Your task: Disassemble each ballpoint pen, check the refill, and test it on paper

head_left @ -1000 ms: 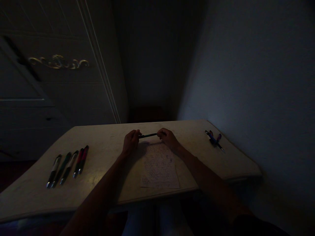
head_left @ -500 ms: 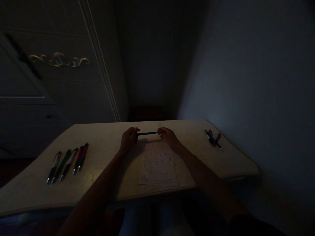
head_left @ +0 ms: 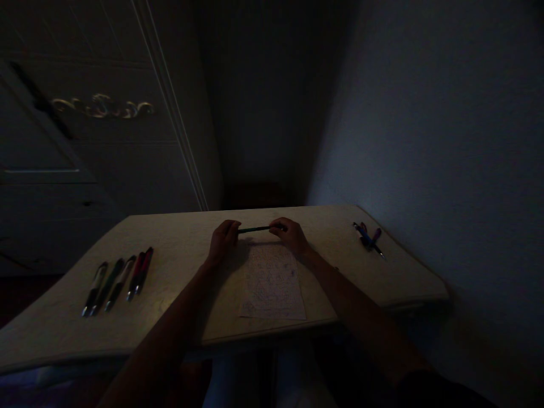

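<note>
A slim dark pen (head_left: 254, 229) is stretched level between my two hands, a little above the table. My left hand (head_left: 223, 239) pinches its left end, and my right hand (head_left: 291, 233) has its fingers closed on the right end. Just below the pen lies a sheet of paper (head_left: 272, 283) covered in handwriting or drawn lines, too dim to read. The hands stand over the far edge of the sheet, one on each side.
The pale table (head_left: 182, 238) has several pens (head_left: 114, 283) in a slanting row at left. A small pile of pens (head_left: 369, 239) lies at right. A cabinet (head_left: 123, 164) with a scroll ornament stands behind left; a wall (head_left: 416, 158) borders the right.
My right hand has shifted slightly left along the pen, its fingers bent differently around the end. My left hand stays nearly in place, and the pen is still held level.
</note>
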Demonstrator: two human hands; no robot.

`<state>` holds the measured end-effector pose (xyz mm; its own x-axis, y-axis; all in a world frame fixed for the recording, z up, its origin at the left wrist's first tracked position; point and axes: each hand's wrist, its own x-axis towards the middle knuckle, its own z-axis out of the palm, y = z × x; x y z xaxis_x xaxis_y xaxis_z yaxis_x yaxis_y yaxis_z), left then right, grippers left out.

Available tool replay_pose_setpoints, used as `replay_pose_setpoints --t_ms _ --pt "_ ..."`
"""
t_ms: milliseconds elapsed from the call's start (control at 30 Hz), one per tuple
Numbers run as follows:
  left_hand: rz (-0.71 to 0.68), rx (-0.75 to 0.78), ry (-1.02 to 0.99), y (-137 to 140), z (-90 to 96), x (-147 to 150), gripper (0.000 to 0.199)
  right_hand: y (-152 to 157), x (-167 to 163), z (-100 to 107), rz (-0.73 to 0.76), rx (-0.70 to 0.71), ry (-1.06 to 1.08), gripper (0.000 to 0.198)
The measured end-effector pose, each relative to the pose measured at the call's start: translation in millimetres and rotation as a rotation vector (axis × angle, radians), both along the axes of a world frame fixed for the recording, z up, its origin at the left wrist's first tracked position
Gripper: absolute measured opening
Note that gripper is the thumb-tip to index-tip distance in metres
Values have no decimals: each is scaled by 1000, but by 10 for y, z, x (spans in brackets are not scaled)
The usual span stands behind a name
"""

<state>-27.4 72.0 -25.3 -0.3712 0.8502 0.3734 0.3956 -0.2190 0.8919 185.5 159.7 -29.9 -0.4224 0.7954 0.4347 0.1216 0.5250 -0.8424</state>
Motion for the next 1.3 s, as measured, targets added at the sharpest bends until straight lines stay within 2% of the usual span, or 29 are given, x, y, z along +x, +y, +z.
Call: replay_pose_setpoints --t_ms 167,367,500,633,767,900,1067,1200,1300 --pt "18 -75 -156 -43 60 68 41 11 8 2 -7 -17 25 19" --pt "-68 22 -224 -11 58 25 48 19 11 16 -16 -90 57 34" --pt "-86 28 -209 43 -9 -36 50 10 26 32 -38 -150 56 41" --pt "-57 18 -132 49 -33 -53 37 22 26 12 -48 -159 52 47" --pt "3 15 -72 35 -10 -33 26 59 21 -26 -47 -142 55 40" --pt "36 -26 -60 21 32 -1 41 65 24 -38 -40 -95 53 26" --pt "83 -58 -52 -10 69 32 57 56 30 -35 -29 -97 42 22" --pt "114 -75 -39 -33 88 40 59 66 44 -21 -42 -88 58 21" --pt "151 -44 -43 -29 96 24 52 81 62 -13 -63 -78 57 20"
